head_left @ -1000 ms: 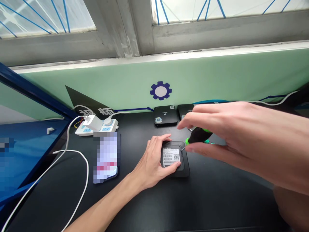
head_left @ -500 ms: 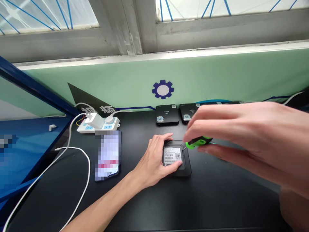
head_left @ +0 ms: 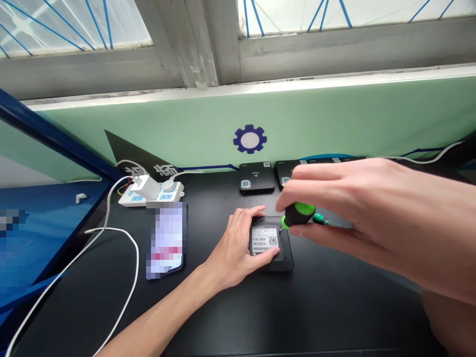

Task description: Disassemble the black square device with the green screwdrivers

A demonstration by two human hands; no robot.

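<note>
A flat black set-top box (head_left: pixel 287 260) lies on the desk with its labelled underside up. My left hand (head_left: pixel 238 248) grips it from the left, the thumb across the edge of the white label and the fingers at the far side. In my right hand (head_left: pixel 357 208) is a black and green screwdriver (head_left: pixel 299 213), pinched between the thumb and fingers. Its thin shaft slants down to the upper right part of the box; the tip is too small to make out. Behind this hand lies a teal-handled tool (head_left: pixel 322 218), partly hidden.
Several black boxes, one a set-top box (head_left: pixel 256 177), line the wall side. A phone (head_left: pixel 166 240) lies left of my left hand. Beyond it sits a white power strip (head_left: pixel 128 198) with plugs. A white cable (head_left: pixel 137 258) loops over the desk's left part.
My right hand has shifted slightly left, and the screwdriver handle has turned so that more of it shows. The teal-handled tool is more exposed. My left hand keeps its hold on the box.
</note>
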